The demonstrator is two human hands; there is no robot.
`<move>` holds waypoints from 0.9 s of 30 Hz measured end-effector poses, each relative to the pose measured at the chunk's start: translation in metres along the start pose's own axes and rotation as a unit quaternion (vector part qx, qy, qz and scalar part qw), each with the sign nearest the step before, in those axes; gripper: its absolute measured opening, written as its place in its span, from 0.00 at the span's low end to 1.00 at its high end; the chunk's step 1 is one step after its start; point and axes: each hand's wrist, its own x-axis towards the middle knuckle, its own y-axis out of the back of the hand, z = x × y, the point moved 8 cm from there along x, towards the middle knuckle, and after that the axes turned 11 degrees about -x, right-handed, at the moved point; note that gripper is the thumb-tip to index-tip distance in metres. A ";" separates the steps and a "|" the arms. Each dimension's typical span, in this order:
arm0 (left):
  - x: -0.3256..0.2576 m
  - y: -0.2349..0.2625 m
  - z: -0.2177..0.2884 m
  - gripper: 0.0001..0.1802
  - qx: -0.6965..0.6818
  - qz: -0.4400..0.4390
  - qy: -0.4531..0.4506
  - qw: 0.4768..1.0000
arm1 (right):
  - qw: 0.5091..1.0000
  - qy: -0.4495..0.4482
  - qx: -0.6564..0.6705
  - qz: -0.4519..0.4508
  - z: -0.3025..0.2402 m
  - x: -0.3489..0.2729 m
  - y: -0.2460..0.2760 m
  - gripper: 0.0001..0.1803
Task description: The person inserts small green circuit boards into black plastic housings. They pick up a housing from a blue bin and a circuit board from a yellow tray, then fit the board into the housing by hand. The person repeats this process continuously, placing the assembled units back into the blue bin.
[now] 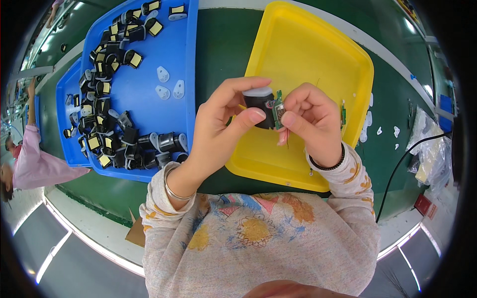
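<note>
Between the thumb and fingers of my left hand is a black plastic housing with a pale grey cap on top. My right hand pinches a small green circuit board at the housing's right side. Thin wires hang from the board below my fingertips. Whether board and housing touch, I cannot tell. Both hands are over the yellow tray. Another narrow green board stands near that tray's right side.
Left of me, a blue tray holds several black housings with cream pads, plus loose grey caps. Right of the yellow tray lie small white pieces, clear plastic bags and a black cable. A person in pink is at far left.
</note>
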 end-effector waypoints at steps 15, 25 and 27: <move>-0.001 0.006 -0.004 0.18 0.008 0.048 -0.012 0.999 | 1.000 0.003 0.003 -0.015 0.001 0.001 -0.005 0.05; -0.004 0.001 0.005 0.19 0.178 -0.009 -0.098 0.979 | 0.999 -0.025 -0.023 -0.027 -0.001 0.001 -0.005 0.05; -0.004 -0.001 0.007 0.20 0.214 -0.029 -0.110 0.970 | 0.998 -0.033 -0.033 -0.048 0.000 0.001 -0.006 0.05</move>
